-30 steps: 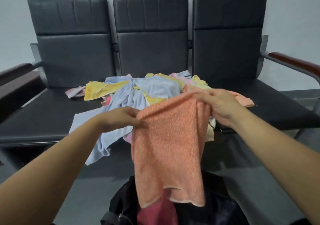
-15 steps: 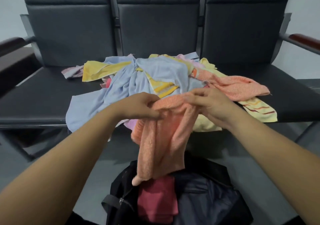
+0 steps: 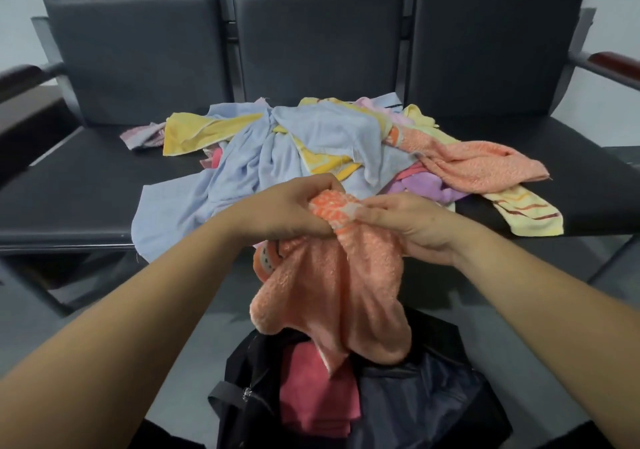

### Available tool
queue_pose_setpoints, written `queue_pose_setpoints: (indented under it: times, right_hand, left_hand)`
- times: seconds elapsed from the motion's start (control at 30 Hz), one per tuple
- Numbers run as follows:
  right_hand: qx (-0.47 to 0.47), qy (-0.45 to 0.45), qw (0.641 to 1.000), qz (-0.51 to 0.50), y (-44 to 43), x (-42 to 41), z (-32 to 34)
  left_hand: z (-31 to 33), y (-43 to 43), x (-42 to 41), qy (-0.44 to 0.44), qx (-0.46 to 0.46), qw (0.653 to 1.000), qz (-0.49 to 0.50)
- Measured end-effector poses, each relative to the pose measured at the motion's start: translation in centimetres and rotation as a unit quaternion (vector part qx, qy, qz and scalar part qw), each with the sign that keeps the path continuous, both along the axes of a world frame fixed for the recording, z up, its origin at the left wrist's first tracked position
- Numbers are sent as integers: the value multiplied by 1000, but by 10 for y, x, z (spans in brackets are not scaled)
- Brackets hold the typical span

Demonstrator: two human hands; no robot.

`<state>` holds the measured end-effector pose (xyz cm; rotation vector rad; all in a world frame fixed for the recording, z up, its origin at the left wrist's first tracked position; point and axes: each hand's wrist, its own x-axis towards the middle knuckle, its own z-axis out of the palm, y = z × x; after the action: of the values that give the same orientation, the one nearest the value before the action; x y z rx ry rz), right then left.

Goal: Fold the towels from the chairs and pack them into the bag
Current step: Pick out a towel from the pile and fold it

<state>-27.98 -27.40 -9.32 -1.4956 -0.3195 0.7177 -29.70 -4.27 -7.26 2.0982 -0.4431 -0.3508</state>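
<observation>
An orange towel [image 3: 332, 286] hangs bunched between both hands, above the open black bag [image 3: 415, 400] on the floor. My left hand [image 3: 280, 209] and my right hand [image 3: 412, 223] grip its top edge close together, fingers closed on the cloth. A folded pink towel [image 3: 311, 400] lies inside the bag. Behind the hands, a loose pile of towels [image 3: 311, 144] covers the middle seat: light blue, yellow, purple, a second orange towel [image 3: 481, 164] and a pale yellow striped one [image 3: 526, 213].
Three joined black chairs [image 3: 104, 178] stand against a pale wall, with wooden armrests at left [image 3: 20, 74] and right [image 3: 616, 64]. The bag sits on grey floor just in front of the seat edge.
The hands have come together, gathering the spread orange towel into a bunch and lowering it toward the bag. The view has tilted down and moved closer.
</observation>
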Motion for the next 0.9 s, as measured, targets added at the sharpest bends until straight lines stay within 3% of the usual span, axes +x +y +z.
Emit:
queue_pose_setpoints:
  times: [0.07, 0.17, 0.23, 0.33, 0.43, 0.63, 0.77, 0.9]
  right_hand:
    - [3, -1, 999, -39, 6, 2, 1]
    - [103, 0, 987, -121, -1, 10, 5]
    - [160, -17, 975, -154, -10, 11, 8]
    - [138, -32, 981, -136, -21, 9, 12]
    - [78, 13, 994, -77, -25, 5, 13]
    - [79, 137, 984, -82, -14, 3, 6]
    - [106, 61, 977, -174, -19, 13, 1]
    - [88, -61, 974, -200, -28, 20, 7]
  left_hand:
    - [3, 0, -2, 18, 10, 1000, -1]
    - [0, 14, -2, 150, -41, 988, 25]
    - [-9, 22, -1, 188, -70, 979, 40]
    - [-21, 18, -2, 141, -136, 979, 62]
    - [-20, 8, -2, 86, -211, 969, 97]
    - [-7, -1, -7, -44, -77, 994, 61]
    - [1, 4, -6, -92, -80, 984, 128]
    - [5, 9, -3, -118, 6, 981, 154]
